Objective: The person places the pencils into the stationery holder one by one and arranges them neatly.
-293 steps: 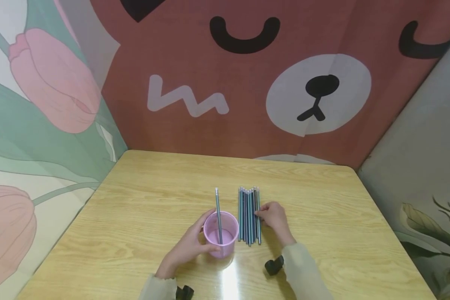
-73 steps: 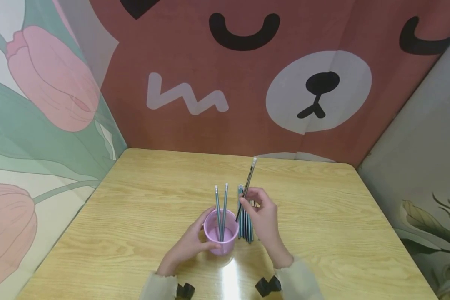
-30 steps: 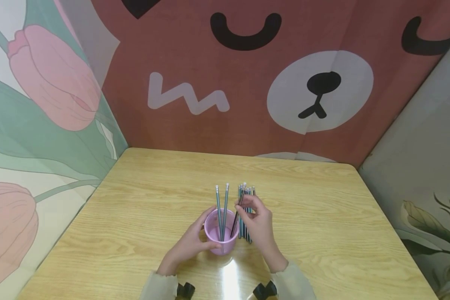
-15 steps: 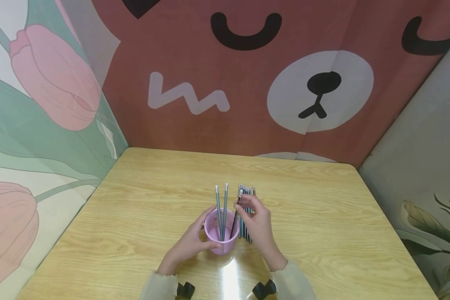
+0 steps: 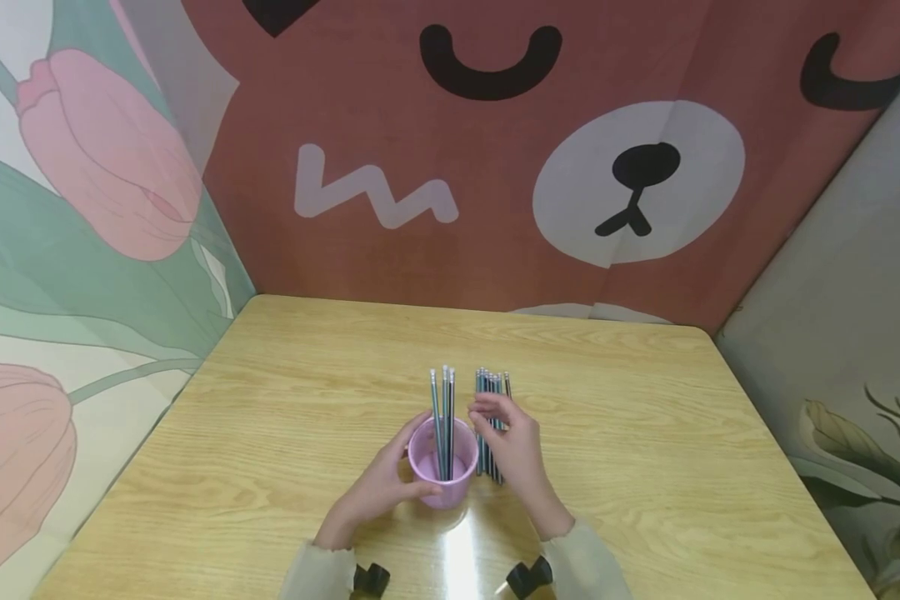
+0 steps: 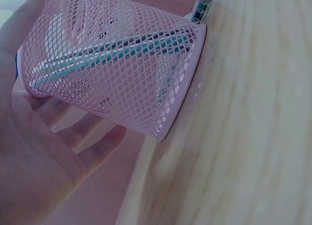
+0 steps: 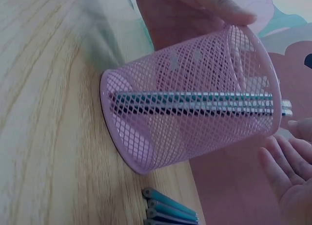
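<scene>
A pink mesh pencil cup [image 5: 446, 498] stands upright on the table. My left hand [image 5: 375, 493] holds it from the left side, thumb at the near rim and fingers round the far side. Inside lean three pencils [image 5: 450, 408] with white eraser ends up; in the right wrist view the pencils [image 7: 195, 102] show through the mesh. Just right of the rim is my right hand [image 5: 519, 442], its fingers loosely bent with nothing between them. It partly covers a row of dark and teal pencils [image 5: 481, 454] lying on the table beside the cup.
The wooden table [image 5: 330, 367] reaches back to a wall hanging [image 5: 390, 267] with a bear's face. Tulip-printed fabric [image 5: 112, 158] flanks the left side, and a grey patterned panel [image 5: 847, 275] the right. Glare lies on the tabletop in front of the cup.
Earlier my right hand lifted a black pencil from the row and lowered it into the cup. It has now let go, and the pencil leans over against the two others. The left hand keeps its hold.
</scene>
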`<state>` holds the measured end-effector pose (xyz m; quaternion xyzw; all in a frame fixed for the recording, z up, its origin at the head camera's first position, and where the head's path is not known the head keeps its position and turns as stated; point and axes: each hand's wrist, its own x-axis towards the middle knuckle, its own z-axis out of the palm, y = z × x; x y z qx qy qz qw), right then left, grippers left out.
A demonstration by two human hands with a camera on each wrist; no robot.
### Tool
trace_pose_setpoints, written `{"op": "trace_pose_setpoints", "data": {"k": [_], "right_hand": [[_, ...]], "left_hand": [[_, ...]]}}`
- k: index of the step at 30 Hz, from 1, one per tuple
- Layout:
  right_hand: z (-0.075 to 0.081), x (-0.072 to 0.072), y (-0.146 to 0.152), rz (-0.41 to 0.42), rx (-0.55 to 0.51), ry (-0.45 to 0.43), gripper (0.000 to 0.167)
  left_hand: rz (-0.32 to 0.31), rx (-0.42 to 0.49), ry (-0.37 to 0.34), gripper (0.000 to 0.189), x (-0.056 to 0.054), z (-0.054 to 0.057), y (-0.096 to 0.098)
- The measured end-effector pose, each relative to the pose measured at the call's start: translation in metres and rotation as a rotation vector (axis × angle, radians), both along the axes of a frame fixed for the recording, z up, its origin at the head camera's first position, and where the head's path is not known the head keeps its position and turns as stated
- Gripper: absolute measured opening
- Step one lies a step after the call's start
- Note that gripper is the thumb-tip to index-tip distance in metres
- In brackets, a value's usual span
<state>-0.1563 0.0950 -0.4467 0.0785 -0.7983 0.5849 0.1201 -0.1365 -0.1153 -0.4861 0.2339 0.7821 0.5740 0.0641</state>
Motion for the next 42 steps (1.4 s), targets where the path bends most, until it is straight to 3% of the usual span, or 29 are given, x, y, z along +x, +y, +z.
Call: {"op": "trace_pose_setpoints", "data": {"k": [7,20,29,42], "right_hand": [[-0.01,-0.011,0.011,-0.06,-0.006,-0.079,0.028],[-0.032,-0.032,0.034,-0.188,0.179,-0.289,0.029],[-0.041,-0.042,0.042,-0.221,0.365,-0.275,0.029],[-0.046,-0.052,0.045,-0.225,0.504,-0.34,0.023]], "left_hand": [[0.005,0.001,-0.008,0.097,-0.001,0.0,0.0],[0.018,-0.018,-0.022,0.098,-0.001,-0.001,0.0],[0.015,-0.006,-0.035,0.097,0.0,0.002,0.002],[0.005,-0.001,-0.023,0.098,-0.001,0.001,0.001]]}}
